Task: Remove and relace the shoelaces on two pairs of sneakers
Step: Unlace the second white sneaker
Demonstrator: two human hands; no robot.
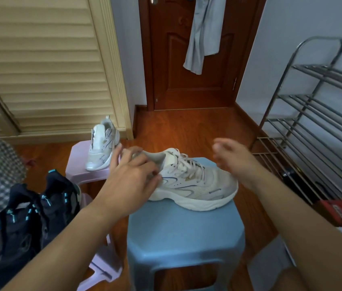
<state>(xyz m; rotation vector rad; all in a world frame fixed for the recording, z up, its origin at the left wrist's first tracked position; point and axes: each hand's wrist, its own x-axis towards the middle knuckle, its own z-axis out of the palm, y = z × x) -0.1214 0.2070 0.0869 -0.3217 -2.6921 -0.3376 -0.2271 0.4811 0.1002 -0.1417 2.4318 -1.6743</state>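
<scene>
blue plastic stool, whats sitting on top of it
One white laced sneaker lies on the blue plastic stool, toe to the right. The left hand rests on its heel, hiding that part.

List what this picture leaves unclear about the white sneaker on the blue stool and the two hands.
Head view:
- Sneaker heel: hidden under the left hand.
- Right hand: motion-blurred, finger pose unclear.
- Lace ends: too small to trace.
- Stool legs: cut off by the bottom edge.

Two bare forearms, no sleeves, left hand (128, 181) and right hand (232, 157) without rings or watch
</scene>
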